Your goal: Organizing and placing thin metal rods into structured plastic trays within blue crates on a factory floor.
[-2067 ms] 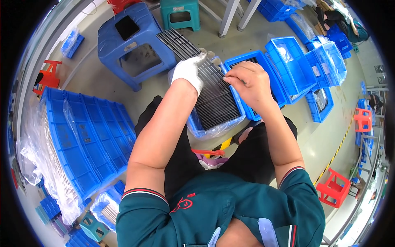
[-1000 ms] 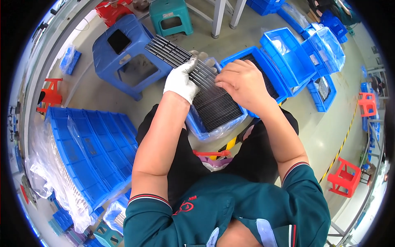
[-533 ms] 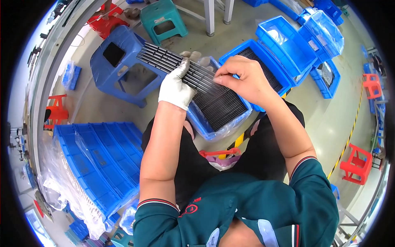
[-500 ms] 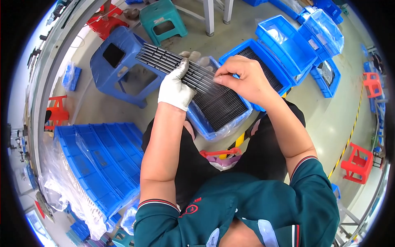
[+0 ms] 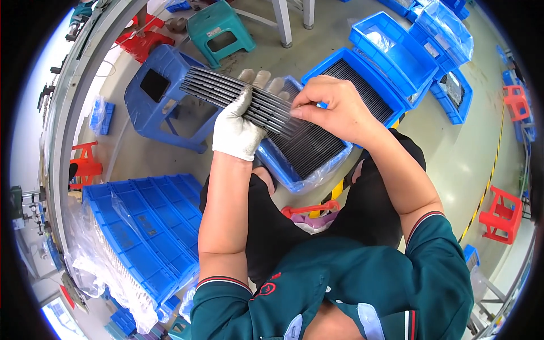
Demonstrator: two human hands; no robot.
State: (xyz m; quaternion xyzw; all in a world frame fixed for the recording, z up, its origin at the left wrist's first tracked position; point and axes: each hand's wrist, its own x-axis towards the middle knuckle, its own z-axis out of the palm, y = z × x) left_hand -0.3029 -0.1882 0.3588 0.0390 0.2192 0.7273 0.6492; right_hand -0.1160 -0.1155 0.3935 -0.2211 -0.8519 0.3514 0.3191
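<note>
My left hand, in a white glove, grips several thin dark metal rods laid side by side in a flat row. The thumb presses on top and the fingers show past the far side. My bare right hand pinches at the right end of that row with thumb and index finger; the exact spot between its fingertips is hard to make out. Below both hands is a blue bin lined with clear plastic and filled with rows of similar dark rods.
Beyond my right hand sits another blue bin of dark rods, with more blue bins behind it. A blue stool and a green stool stand at the far left. Stacked blue crates rise beside my left arm.
The rods in my left hand have shifted slightly left and turned so their dark notches show less. My right hand stays at their right end. The whole view has shifted a little.
</note>
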